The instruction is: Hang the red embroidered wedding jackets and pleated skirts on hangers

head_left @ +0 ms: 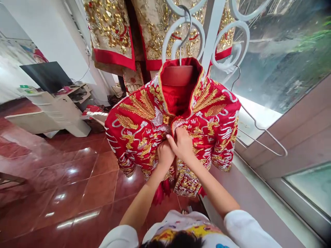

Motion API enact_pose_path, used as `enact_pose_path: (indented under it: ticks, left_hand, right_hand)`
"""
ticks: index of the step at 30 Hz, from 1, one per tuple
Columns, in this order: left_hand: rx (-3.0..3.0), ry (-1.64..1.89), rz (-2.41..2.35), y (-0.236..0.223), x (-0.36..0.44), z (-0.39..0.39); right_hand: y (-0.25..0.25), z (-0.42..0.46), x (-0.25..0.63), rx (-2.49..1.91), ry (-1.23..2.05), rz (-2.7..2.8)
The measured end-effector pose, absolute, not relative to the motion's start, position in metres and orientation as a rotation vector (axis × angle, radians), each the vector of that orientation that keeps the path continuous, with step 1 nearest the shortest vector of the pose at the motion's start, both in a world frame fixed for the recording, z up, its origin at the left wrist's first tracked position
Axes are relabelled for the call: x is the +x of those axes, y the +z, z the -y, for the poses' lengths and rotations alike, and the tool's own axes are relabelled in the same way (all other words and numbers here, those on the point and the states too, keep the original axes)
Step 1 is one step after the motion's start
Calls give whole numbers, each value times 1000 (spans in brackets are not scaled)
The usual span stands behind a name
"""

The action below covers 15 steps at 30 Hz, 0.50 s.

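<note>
A red jacket (141, 132) with gold and silver embroidery hangs in front of me on a hanger (188, 26) hooked to a white metal scroll frame. Its stand-up collar shows the red lining inside. At the chest, my left hand (165, 154) is closed on the jacket's front edge. Just above and to the right, my right hand (184, 143) grips the other front edge below the collar, its thumb touching the left hand. The edges meet near the collar and part lower down. Whatever lies under the fingers is hidden.
Gold-sequined garments with red hems (111, 58) hang behind the jacket. An unused wire hanger (261, 129) dangles at the right by the window (279, 62). To the left, a dark monitor (48, 75) stands on a white desk (57, 106) above the red tiled floor (67, 179).
</note>
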<state>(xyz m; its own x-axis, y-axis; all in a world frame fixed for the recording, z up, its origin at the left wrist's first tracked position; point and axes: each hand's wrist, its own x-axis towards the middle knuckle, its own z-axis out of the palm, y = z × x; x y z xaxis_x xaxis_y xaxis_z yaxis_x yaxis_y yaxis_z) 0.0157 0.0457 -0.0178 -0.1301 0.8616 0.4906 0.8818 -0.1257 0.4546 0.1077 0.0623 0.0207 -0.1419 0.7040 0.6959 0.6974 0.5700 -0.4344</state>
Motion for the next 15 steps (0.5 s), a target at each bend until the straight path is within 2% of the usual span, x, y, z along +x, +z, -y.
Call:
enact_pose_path:
  ticks: [3, 5, 6, 7, 9, 12, 15]
  left_hand:
    - [-2155, -1554, 2050, -63, 6, -17]
    - [-2108, -1990, 2391, -110, -2, 11]
    - [-1905, -2279, 2748, -137, -6, 25]
    - [-1383, -2573, 3166, -162, -10, 38]
    - [-926, -2614, 3504, -205, -19, 56]
    - [-429, -2889, 3499, -240, -27, 64]
    - [-46, -3236, 3221, -248, -24, 58]
  right_hand:
    - [-22, -33, 127, -947, 156, 1751]
    - [-69, -7, 143, -988, 232, 1563]
    - [-97, 5, 150, -1084, 314, 1418]
    - [-125, 17, 158, -1216, 462, 1232]
    - [-174, 33, 171, -1411, 889, 696]
    - [-216, 39, 185, -1355, 1401, 270]
    - [-225, 31, 187, -1210, 1613, 278]
